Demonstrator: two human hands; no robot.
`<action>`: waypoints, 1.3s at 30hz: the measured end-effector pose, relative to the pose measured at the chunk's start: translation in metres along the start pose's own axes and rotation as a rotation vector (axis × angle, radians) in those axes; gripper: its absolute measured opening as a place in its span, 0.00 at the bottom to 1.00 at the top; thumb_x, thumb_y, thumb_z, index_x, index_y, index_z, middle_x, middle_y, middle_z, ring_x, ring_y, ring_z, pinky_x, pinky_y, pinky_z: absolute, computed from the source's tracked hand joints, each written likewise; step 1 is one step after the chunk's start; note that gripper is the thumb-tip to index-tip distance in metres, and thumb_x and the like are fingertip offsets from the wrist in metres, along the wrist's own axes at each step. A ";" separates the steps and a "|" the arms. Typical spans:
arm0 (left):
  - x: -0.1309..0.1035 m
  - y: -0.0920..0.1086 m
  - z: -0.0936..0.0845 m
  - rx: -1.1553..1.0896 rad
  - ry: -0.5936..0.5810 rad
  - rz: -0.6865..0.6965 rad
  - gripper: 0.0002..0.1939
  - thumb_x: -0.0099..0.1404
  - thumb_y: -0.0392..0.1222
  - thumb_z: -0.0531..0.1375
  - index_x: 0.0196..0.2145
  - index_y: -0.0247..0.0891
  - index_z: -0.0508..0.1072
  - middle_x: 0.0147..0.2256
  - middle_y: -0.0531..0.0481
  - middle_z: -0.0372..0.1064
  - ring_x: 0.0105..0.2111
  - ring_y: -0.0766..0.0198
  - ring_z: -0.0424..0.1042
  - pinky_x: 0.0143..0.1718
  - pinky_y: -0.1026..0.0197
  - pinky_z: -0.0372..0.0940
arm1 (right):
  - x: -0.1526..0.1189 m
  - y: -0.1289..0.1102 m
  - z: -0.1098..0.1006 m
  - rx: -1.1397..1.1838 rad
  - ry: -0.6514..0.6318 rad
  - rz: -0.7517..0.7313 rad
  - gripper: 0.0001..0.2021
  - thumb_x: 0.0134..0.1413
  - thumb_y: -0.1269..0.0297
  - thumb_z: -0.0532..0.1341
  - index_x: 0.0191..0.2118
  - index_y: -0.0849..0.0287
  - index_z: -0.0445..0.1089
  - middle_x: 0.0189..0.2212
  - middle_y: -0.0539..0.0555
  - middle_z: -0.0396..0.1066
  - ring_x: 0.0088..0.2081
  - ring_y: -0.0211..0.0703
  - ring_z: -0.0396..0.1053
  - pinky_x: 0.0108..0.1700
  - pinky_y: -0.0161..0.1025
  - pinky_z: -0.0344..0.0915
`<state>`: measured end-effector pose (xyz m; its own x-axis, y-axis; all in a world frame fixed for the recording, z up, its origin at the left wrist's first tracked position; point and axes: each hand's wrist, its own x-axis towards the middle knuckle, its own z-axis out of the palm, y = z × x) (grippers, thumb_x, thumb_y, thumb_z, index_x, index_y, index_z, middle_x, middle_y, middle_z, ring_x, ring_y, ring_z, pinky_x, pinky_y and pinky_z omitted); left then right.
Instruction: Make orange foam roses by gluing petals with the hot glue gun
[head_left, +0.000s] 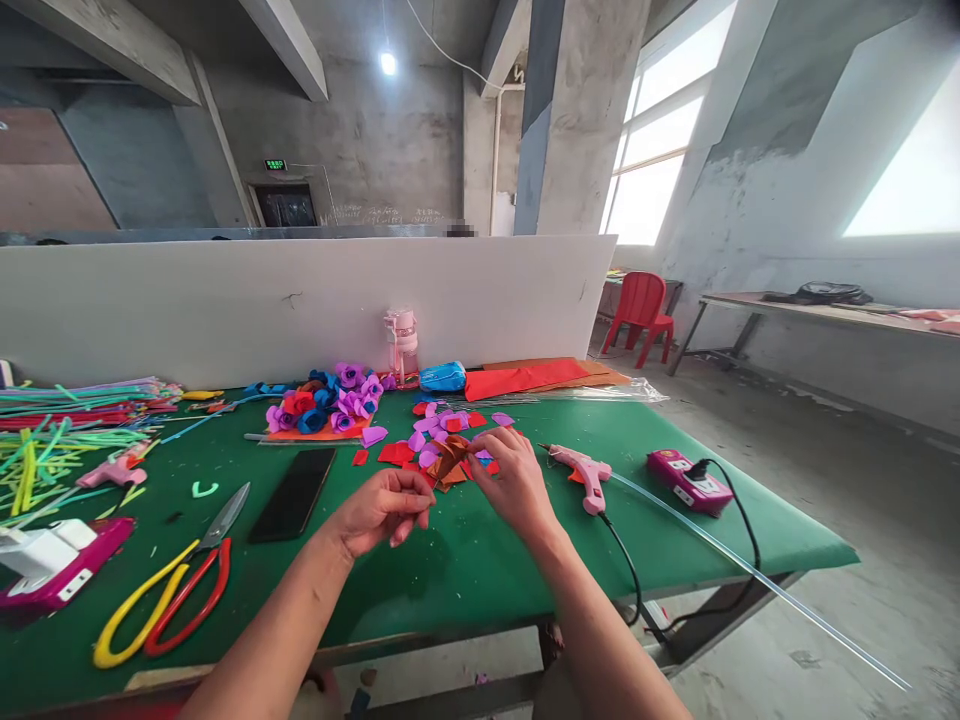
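Note:
Between my two hands is a brown paper flower with folded petals. My left hand is closed in a pinch at its lower end, where a thin stem seems to sit between thumb and fingers. On the other side, the fingertips of my right hand close on a petal edge. Loose purple petals and red petals lie scattered on the green tabletop just behind the flower. A pink glue gun rests right of my right hand, with a long clear glue stick in its back.
Scissors and a black phone lie to the left. Finished paper flowers, a pink bottle and red paper sit along the white partition. Power strips stand at both sides; a cord hangs over the front edge.

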<state>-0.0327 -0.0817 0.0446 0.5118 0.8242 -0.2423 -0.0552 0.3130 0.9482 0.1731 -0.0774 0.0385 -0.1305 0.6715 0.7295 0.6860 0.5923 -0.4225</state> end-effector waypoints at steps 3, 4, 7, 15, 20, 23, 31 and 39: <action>0.000 0.000 -0.003 -0.032 -0.011 0.001 0.10 0.49 0.39 0.68 0.26 0.32 0.71 0.19 0.50 0.71 0.10 0.73 0.60 0.09 0.72 0.52 | 0.000 0.000 -0.003 0.032 0.026 0.010 0.03 0.57 0.68 0.58 0.35 0.55 0.69 0.35 0.52 0.72 0.40 0.45 0.68 0.44 0.43 0.59; 0.001 -0.001 -0.004 -0.051 -0.011 0.001 0.10 0.49 0.39 0.67 0.26 0.32 0.71 0.19 0.50 0.71 0.10 0.74 0.60 0.09 0.72 0.52 | 0.000 -0.001 -0.004 0.040 0.046 0.016 0.03 0.57 0.67 0.58 0.36 0.55 0.68 0.35 0.52 0.72 0.40 0.44 0.67 0.44 0.42 0.59; 0.001 -0.001 -0.005 -0.109 -0.007 0.002 0.09 0.49 0.38 0.67 0.27 0.33 0.72 0.19 0.51 0.71 0.09 0.74 0.60 0.09 0.72 0.50 | 0.000 -0.005 -0.005 0.039 0.104 -0.012 0.02 0.57 0.66 0.58 0.35 0.55 0.68 0.34 0.52 0.71 0.39 0.44 0.67 0.43 0.42 0.60; 0.002 -0.001 0.000 -0.127 -0.003 0.001 0.08 0.50 0.37 0.67 0.26 0.33 0.71 0.19 0.50 0.71 0.09 0.74 0.60 0.09 0.71 0.49 | -0.002 -0.011 0.001 -0.099 0.134 -0.180 0.04 0.55 0.68 0.60 0.37 0.55 0.70 0.34 0.52 0.69 0.38 0.44 0.65 0.46 0.44 0.59; 0.001 0.000 0.001 -0.122 -0.004 -0.009 0.09 0.49 0.37 0.68 0.26 0.33 0.72 0.19 0.50 0.70 0.09 0.74 0.60 0.09 0.71 0.49 | -0.002 -0.010 0.002 -0.124 0.154 -0.183 0.05 0.53 0.70 0.61 0.37 0.55 0.71 0.34 0.53 0.69 0.38 0.44 0.65 0.47 0.45 0.59; 0.001 0.000 0.001 -0.121 -0.001 -0.010 0.09 0.48 0.38 0.68 0.26 0.33 0.72 0.19 0.50 0.70 0.09 0.74 0.60 0.09 0.71 0.49 | -0.002 -0.010 0.002 -0.134 0.171 -0.179 0.05 0.54 0.71 0.60 0.36 0.55 0.71 0.33 0.52 0.70 0.37 0.43 0.65 0.47 0.44 0.59; 0.001 0.001 0.004 -0.087 0.003 -0.008 0.10 0.48 0.39 0.68 0.26 0.33 0.71 0.18 0.50 0.70 0.09 0.74 0.59 0.09 0.71 0.49 | -0.001 -0.009 0.001 -0.169 0.185 -0.196 0.05 0.55 0.70 0.58 0.35 0.56 0.71 0.32 0.52 0.70 0.36 0.42 0.65 0.46 0.43 0.59; -0.001 0.001 0.003 -0.002 0.016 -0.012 0.11 0.49 0.40 0.68 0.27 0.33 0.71 0.19 0.51 0.71 0.10 0.74 0.59 0.10 0.71 0.50 | -0.001 -0.010 -0.004 -0.145 0.126 -0.169 0.05 0.56 0.70 0.57 0.35 0.55 0.70 0.34 0.53 0.70 0.38 0.44 0.66 0.48 0.45 0.58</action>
<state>-0.0307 -0.0831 0.0467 0.4984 0.8280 -0.2570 -0.0510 0.3240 0.9447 0.1691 -0.0855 0.0442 -0.1683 0.5019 0.8484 0.7586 0.6155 -0.2137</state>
